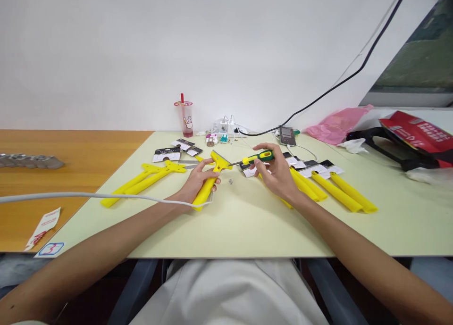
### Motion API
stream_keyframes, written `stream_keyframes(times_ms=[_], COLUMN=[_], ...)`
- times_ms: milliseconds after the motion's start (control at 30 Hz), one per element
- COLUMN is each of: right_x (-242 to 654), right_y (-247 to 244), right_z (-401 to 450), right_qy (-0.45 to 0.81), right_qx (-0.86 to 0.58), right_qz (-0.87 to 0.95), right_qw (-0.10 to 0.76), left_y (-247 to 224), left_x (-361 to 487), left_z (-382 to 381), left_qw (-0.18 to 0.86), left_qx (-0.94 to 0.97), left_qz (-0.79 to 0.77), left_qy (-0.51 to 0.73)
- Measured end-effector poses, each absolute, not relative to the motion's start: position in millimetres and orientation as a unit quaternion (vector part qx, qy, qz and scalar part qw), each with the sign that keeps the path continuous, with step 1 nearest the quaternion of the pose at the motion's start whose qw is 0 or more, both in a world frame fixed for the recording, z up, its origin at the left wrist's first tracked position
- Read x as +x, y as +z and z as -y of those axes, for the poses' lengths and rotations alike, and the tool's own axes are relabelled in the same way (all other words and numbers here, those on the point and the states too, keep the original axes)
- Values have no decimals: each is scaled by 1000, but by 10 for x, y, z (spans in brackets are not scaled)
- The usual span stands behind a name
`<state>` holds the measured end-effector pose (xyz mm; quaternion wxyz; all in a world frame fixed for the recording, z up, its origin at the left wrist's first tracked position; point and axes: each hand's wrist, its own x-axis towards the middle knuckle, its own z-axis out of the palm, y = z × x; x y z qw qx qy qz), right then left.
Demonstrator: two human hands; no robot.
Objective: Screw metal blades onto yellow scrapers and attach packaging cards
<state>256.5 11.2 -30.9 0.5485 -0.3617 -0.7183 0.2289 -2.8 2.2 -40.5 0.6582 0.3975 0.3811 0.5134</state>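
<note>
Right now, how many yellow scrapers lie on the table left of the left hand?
2: the outer scraper and the inner scraper, side by side, both left of the left hand.

Scraper (pixel 205 193): yellow plastic; long handle, wide flared head; lies across left-centre of table, tilted, handle end toward near side, head toward far right; gripped around handle by left hand (pixel 199 182); Screwdriver (pixel 258 157): green handle with yellow inserts, thin metal shaft; held nearly level over table centre, closed in right hand (pixel 278 171); shaft points left toward scraper head (pixel 220 162); tip just at right edge of head; contact cannot be told.
</note>
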Motion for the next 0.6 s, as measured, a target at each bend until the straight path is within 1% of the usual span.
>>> stream_keyframes(times_ms=[67, 167, 233, 300, 467, 600], right_x=[2556, 2536, 2530, 2534, 2560, 2580], right_y=[-330, -403, -452, -479, -476, -457], right_z=[-94, -109, -150, -207, -332, -308], right_qy=[235, 252, 240, 201, 55, 44], right_qx=[-352, -333, -332, -337, -327, -343], right_qz=[732, 733, 736, 753, 809, 791], right_qw=[534, 537, 539, 528, 486, 504], left_y=[-433, -453, -457, -460, -472, -463], left_x=[-33, -35, -32, -29, -29, -33], left_z=[-44, -68, -76, -79, -86, -77], left_qw=[652, 645, 643, 640, 634, 632], left_qx=[399, 394, 388, 387, 384, 397], left_qz=[-385, -391, -393, -395, -399, -399], left_qy=[517, 525, 530, 534, 540, 533])
